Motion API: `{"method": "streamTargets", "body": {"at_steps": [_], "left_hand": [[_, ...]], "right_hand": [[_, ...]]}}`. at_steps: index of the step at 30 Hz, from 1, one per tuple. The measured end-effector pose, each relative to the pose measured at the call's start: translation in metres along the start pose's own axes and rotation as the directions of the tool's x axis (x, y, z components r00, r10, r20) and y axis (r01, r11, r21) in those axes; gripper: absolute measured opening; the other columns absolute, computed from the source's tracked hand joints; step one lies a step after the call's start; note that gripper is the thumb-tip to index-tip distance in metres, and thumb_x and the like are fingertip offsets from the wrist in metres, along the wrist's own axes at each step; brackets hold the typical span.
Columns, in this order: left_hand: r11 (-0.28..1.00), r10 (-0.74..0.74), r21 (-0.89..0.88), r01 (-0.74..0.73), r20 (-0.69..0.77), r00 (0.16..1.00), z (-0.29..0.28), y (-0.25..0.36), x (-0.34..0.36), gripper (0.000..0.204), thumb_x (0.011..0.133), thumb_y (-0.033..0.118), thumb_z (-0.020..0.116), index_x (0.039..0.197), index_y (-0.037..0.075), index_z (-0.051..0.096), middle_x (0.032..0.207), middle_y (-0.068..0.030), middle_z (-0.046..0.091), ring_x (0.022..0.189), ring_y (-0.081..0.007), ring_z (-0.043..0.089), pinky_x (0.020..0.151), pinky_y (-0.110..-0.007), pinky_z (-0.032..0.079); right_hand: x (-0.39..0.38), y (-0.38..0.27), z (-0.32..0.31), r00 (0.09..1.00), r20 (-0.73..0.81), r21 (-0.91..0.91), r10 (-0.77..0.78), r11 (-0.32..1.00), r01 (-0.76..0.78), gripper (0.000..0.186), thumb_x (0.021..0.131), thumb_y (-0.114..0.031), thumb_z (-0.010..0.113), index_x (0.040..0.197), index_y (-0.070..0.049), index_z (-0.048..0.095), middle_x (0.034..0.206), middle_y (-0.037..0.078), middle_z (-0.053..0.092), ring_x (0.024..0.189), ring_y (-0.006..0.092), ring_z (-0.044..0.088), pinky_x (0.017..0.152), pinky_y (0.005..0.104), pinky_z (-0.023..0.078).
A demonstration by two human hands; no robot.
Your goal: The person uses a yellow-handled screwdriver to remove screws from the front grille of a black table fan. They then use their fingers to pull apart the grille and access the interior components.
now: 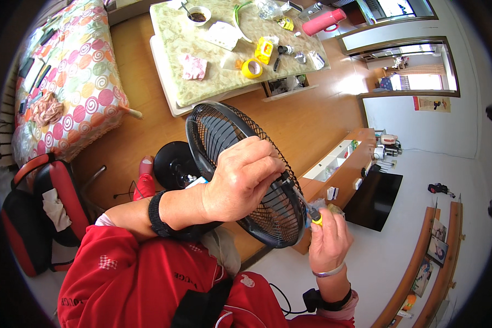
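A black electric fan with a wire cage is tilted in front of me. My left hand is closed at the cage, its fingertips pressed together near the dark middle piece; exactly what they pinch is partly hidden. In my right hand is a screwdriver with a yellow and black handle, gripped by the fingers. Its thin shaft points up and left toward the cage, close to my left fingertips; where the tip touches is unclear. Behind my left wrist, low down, is a round black base.
A marble-patterned table holds a bowl, yellow tape, a pink cloth and a red thermos. To the left are a bed and a red-black chair. A wooden cabinet and television are right.
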State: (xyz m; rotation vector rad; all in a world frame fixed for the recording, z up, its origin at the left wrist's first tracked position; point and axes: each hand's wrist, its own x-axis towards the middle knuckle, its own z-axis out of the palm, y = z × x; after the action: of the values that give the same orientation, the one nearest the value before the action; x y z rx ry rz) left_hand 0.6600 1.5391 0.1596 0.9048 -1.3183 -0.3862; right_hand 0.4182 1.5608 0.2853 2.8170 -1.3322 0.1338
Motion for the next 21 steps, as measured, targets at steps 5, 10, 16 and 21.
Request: {"method": "streamTargets", "body": {"at_steps": [5, 10, 16, 21], "left_hand": [[1.000, -0.002, 0.010, 0.002, -0.009, 1.000, -0.003, 0.001, -0.001, 0.029, 0.071, -0.010, 0.077, 0.095, 0.002, 0.067, 0.088, -0.0109, 0.064, 0.077, -0.0314, 0.063, 0.067, -0.041, 0.050], [1.000, 0.012, 0.026, -0.011, -0.025, 1.000, -0.006, 0.002, -0.001, 0.028, 0.071, -0.010, 0.077, 0.094, 0.002, 0.068, 0.088, -0.0108, 0.065, 0.078, -0.0310, 0.064, 0.067, -0.040, 0.050], [1.000, -0.005, 0.030, 0.005, -0.010, 1.000, -0.005, 0.000, -0.001, 0.028, 0.071, -0.010, 0.078, 0.093, 0.003, 0.067, 0.088, -0.0103, 0.065, 0.078, -0.0304, 0.064, 0.067, -0.041, 0.050], [1.000, -0.006, 0.021, 0.007, -0.031, 0.999, 0.001, 0.001, -0.001, 0.027, 0.070, -0.009, 0.078, 0.092, 0.003, 0.067, 0.085, -0.0101, 0.061, 0.077, -0.0308, 0.062, 0.066, -0.041, 0.049]], "right_hand": [[0.000, -0.005, -0.003, 0.981, 0.154, 0.318, 0.121, 0.934, -0.165, 0.024, 0.101, -0.014, 0.066, 0.119, 0.002, 0.065, 0.087, 0.014, 0.066, 0.070, 0.0290, 0.064, 0.062, 0.0385, 0.052], [0.014, 0.009, -0.021, 0.642, 0.750, 0.622, 0.156, 0.163, -0.766, 0.034, 0.114, -0.027, 0.048, 0.114, 0.004, 0.064, 0.081, 0.003, 0.061, 0.056, 0.0047, 0.046, 0.049, 0.0214, 0.037], [0.020, 0.005, -0.024, 0.661, 0.719, 0.684, 0.215, -0.049, -0.728, 0.013, 0.097, -0.003, 0.071, 0.101, 0.001, 0.059, 0.086, 0.006, 0.061, 0.058, 0.0063, 0.047, 0.045, 0.0239, 0.037], [0.004, -0.004, -0.015, 0.987, 0.087, 0.404, 0.138, 0.900, -0.161, 0.028, 0.085, 0.002, 0.079, 0.104, -0.001, 0.059, 0.090, 0.014, 0.065, 0.075, 0.0274, 0.067, 0.067, 0.0375, 0.054]]}}
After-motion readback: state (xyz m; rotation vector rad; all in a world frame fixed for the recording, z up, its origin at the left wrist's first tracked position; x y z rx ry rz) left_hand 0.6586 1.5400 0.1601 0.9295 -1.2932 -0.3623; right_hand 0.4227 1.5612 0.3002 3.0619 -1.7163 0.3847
